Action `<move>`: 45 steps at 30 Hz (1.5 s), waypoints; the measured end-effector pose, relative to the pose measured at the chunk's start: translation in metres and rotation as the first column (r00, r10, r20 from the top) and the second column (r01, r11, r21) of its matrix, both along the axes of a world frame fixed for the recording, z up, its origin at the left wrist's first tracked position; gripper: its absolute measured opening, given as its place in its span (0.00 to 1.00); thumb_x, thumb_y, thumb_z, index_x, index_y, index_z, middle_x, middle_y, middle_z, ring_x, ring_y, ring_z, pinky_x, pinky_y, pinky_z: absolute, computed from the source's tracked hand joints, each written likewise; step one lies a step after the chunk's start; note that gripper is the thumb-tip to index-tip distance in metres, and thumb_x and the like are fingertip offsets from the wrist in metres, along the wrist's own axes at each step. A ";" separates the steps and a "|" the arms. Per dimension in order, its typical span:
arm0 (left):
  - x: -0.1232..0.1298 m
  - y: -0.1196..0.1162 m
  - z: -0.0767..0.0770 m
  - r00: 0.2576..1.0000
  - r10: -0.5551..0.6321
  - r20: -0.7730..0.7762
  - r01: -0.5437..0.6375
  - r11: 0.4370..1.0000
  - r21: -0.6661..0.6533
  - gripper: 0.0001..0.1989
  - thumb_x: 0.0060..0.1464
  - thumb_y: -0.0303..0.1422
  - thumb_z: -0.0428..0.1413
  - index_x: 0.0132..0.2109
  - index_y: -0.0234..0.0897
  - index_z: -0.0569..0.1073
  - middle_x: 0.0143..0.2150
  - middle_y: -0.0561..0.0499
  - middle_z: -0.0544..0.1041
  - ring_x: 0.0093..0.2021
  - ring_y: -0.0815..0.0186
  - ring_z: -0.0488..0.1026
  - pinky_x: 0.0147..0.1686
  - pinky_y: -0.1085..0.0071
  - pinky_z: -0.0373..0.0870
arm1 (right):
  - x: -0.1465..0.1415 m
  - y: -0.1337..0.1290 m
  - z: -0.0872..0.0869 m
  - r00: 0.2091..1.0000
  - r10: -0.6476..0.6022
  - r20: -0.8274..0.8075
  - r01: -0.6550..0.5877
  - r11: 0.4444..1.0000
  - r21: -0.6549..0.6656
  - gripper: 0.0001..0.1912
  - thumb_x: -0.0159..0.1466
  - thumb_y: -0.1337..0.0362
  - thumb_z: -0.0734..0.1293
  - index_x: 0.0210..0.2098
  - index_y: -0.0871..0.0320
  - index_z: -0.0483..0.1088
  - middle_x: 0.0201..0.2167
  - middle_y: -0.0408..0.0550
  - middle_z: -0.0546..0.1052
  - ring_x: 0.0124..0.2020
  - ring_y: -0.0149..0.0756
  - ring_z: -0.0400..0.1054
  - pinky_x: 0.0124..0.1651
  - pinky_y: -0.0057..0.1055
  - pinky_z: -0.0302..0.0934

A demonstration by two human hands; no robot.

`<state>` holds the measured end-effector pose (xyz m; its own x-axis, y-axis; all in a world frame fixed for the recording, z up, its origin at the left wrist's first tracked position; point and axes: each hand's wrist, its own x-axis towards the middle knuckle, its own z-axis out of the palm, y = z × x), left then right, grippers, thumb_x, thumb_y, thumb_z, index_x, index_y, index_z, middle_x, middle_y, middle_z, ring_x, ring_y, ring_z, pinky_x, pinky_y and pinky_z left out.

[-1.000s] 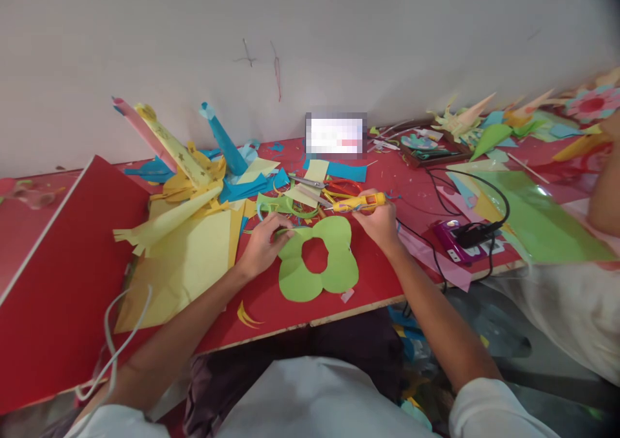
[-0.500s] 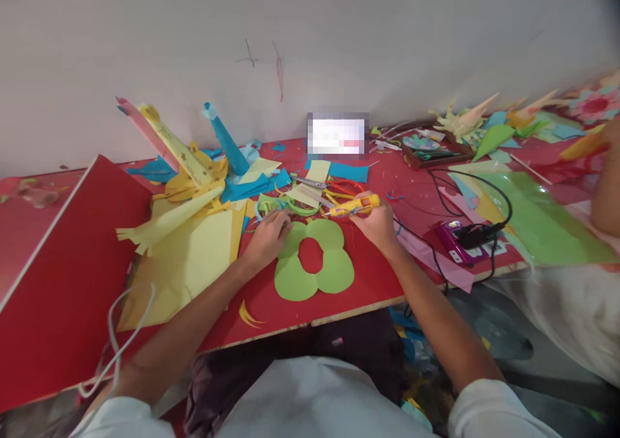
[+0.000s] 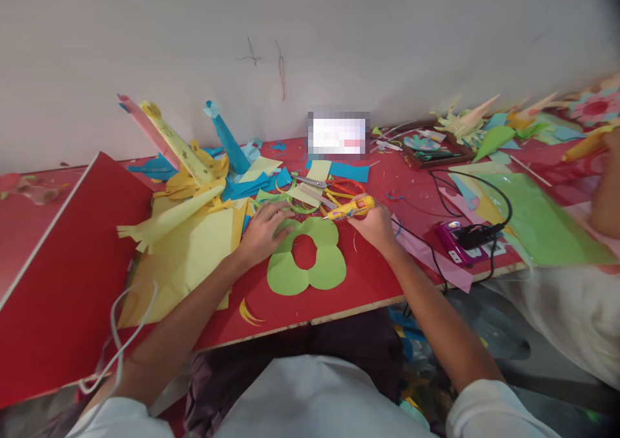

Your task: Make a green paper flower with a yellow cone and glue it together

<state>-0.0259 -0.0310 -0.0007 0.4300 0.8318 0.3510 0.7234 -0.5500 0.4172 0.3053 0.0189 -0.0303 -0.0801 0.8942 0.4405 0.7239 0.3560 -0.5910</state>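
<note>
A green paper shape (image 3: 329, 267) with four rounded lobes and a hole in its middle lies flat on the red table (image 3: 285, 312). My left hand (image 3: 264, 231) rests at its upper left lobe, fingers spread, holding nothing. In my right hand (image 3: 375, 225) is a yellow pen-like tool (image 3: 351, 208), gripped in closed fingers above the upper right lobe, its tip pointing left. Scissors with red handles (image 3: 346, 186) lie among paper scraps just behind.
Yellow sheets (image 3: 188, 263) and paper cones (image 3: 225, 141) stand left. A purple device (image 3: 458, 241) with black cables, a tray (image 3: 438, 157) and green sheets (image 3: 552, 225) lie right. Another person's arm (image 3: 605, 192) is at the far right. A red board (image 3: 62, 283) leans left.
The green paper shape has shifted slightly left. My left hand has moved left with it, its fingers more spread. The yellow tool has moved a little left and down.
</note>
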 end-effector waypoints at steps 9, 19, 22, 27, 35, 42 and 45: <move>-0.009 -0.009 -0.004 0.956 -0.189 -0.226 0.171 0.980 -0.097 0.27 0.74 0.49 0.51 0.72 0.48 0.72 0.74 0.47 0.73 0.78 0.50 0.63 0.81 0.41 0.37 | -0.016 -0.011 0.018 0.989 0.124 0.076 -0.126 0.992 0.024 0.15 0.59 0.65 0.74 0.45 0.52 0.74 0.46 0.52 0.85 0.47 0.52 0.81 0.48 0.41 0.72; -0.011 -0.010 -0.005 0.932 -0.177 -0.316 0.155 0.983 -0.094 0.34 0.71 0.57 0.50 0.75 0.45 0.68 0.81 0.42 0.58 0.81 0.45 0.54 0.79 0.36 0.35 | -0.052 -0.004 0.028 0.909 0.256 0.327 -0.258 0.965 -0.039 0.18 0.59 0.71 0.74 0.48 0.54 0.73 0.46 0.53 0.83 0.52 0.52 0.77 0.48 0.39 0.69; -0.011 -0.011 -0.005 0.931 -0.171 -0.324 0.148 0.985 -0.094 0.36 0.71 0.58 0.48 0.75 0.43 0.68 0.81 0.41 0.58 0.82 0.44 0.53 0.79 0.36 0.36 | -0.052 -0.003 0.025 0.906 0.253 0.340 -0.259 0.965 -0.028 0.18 0.59 0.72 0.73 0.48 0.54 0.72 0.47 0.52 0.83 0.52 0.51 0.77 0.47 0.38 0.68; -0.011 -0.011 -0.007 0.931 -0.170 -0.324 0.146 0.984 -0.098 0.36 0.71 0.57 0.49 0.75 0.42 0.68 0.81 0.40 0.57 0.81 0.44 0.54 0.79 0.35 0.37 | -0.051 -0.002 0.022 0.901 0.259 0.349 -0.271 0.963 -0.015 0.18 0.60 0.73 0.72 0.49 0.54 0.72 0.47 0.52 0.83 0.51 0.50 0.76 0.47 0.37 0.67; -0.012 -0.010 -0.007 0.941 -0.176 -0.288 0.150 0.983 -0.107 0.34 0.70 0.56 0.52 0.75 0.46 0.68 0.81 0.40 0.57 0.81 0.43 0.54 0.79 0.35 0.36 | -0.049 -0.002 0.022 0.892 0.257 0.372 -0.264 0.964 -0.033 0.16 0.61 0.73 0.71 0.48 0.54 0.73 0.44 0.53 0.82 0.49 0.51 0.77 0.47 0.39 0.68; -0.013 -0.010 -0.007 0.944 -0.178 -0.276 0.153 0.982 -0.110 0.34 0.70 0.56 0.52 0.76 0.47 0.66 0.82 0.41 0.57 0.81 0.44 0.54 0.79 0.37 0.35 | -0.043 0.001 0.022 0.900 0.256 0.353 -0.260 0.965 -0.037 0.19 0.61 0.76 0.69 0.48 0.53 0.75 0.48 0.53 0.83 0.52 0.52 0.76 0.51 0.41 0.69; -0.013 -0.010 -0.007 0.945 -0.179 -0.275 0.154 0.982 -0.112 0.34 0.70 0.56 0.52 0.76 0.48 0.67 0.82 0.41 0.57 0.81 0.44 0.54 0.79 0.37 0.35 | -0.040 0.001 0.021 0.903 0.252 0.349 -0.250 0.967 -0.052 0.19 0.61 0.76 0.69 0.49 0.53 0.75 0.48 0.53 0.83 0.53 0.52 0.76 0.52 0.41 0.69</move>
<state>-0.0387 -0.0411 -0.0079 0.6358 0.7619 0.1235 0.7200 -0.6431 0.2609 0.2654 0.0202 -0.0094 -0.4499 0.8266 0.3380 0.7715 0.5504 -0.3192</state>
